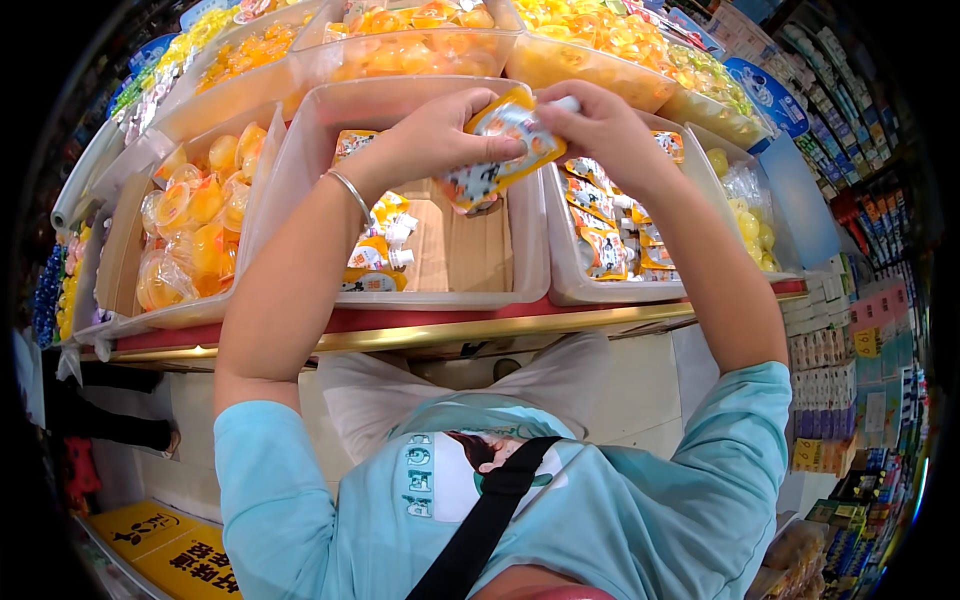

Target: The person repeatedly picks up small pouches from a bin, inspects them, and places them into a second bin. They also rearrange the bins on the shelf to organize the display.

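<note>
Both my hands hold one orange-and-white spouted drink pouch [498,152] above a clear plastic bin [440,292] on a shop shelf. My left hand [440,130], with a thin bangle on its wrist, grips the pouch's left side. My right hand [600,125] pinches its top right end by the white cap. The bin below holds a few similar pouches [382,245] at its left side, with bare cardboard showing at its bottom.
A bin to the right [575,285] is packed with the same pouches. A left bin [195,225] and the back-row bins [420,50] hold orange jelly cups. A gold-edged shelf rim [450,330] runs below. Packed shelves [850,330] stand at right.
</note>
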Demonstrator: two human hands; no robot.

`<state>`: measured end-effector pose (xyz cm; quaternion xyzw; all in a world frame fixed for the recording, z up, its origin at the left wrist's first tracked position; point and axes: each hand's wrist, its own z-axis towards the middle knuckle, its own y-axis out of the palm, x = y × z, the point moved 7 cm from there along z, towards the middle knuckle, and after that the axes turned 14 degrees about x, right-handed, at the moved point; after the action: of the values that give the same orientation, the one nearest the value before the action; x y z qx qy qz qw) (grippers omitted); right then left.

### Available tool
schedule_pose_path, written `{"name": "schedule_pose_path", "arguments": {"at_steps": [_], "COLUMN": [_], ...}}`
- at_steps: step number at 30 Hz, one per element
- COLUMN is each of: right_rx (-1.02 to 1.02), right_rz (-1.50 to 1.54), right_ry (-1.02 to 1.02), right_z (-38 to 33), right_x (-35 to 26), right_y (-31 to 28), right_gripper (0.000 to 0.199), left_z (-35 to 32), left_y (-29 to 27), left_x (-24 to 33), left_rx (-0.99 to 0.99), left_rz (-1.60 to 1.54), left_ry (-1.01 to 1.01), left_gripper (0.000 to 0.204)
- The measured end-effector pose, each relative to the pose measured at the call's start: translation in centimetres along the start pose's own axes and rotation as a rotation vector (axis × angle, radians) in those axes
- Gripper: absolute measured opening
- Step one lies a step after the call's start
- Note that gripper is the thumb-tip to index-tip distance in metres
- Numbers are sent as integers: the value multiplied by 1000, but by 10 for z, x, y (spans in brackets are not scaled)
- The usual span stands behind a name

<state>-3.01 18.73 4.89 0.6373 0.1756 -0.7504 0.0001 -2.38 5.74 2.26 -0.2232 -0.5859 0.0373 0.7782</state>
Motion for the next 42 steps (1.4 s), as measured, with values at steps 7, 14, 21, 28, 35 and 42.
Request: {"name": "schedule_pose_path", "arguments": {"at_steps": [7,14,21,28,35,42], "right_rx": [48,-166,-302,-455,-531,-629], "right_rz": [-805,-877,-865,-880,-867,-834], "right_ry": [-868,-402,-85,-68,126,27], "right_z": [-44,-43,-62,-72,-78,-55], "right_x": [-39,1,79,72,93,52], "right_y": [-8,-25,-61,-68,-65,-30], "right_gripper": [57,63,62,62,45,29], "left_z": [-10,-13,-17,-9,16,13], "left_y": [22,19,11,10,8,-10], "left_x": [-6,-3,-27,-36,-45,-112], "left_rx": [-227,-139,-154,-143,-126,-156], "left_rz": [-210,-268,-58,-13,199,656], "left_ry": [-182,-277,-208,-114,-72,-63], "left_gripper": [41,34,33,28,30,40]}}
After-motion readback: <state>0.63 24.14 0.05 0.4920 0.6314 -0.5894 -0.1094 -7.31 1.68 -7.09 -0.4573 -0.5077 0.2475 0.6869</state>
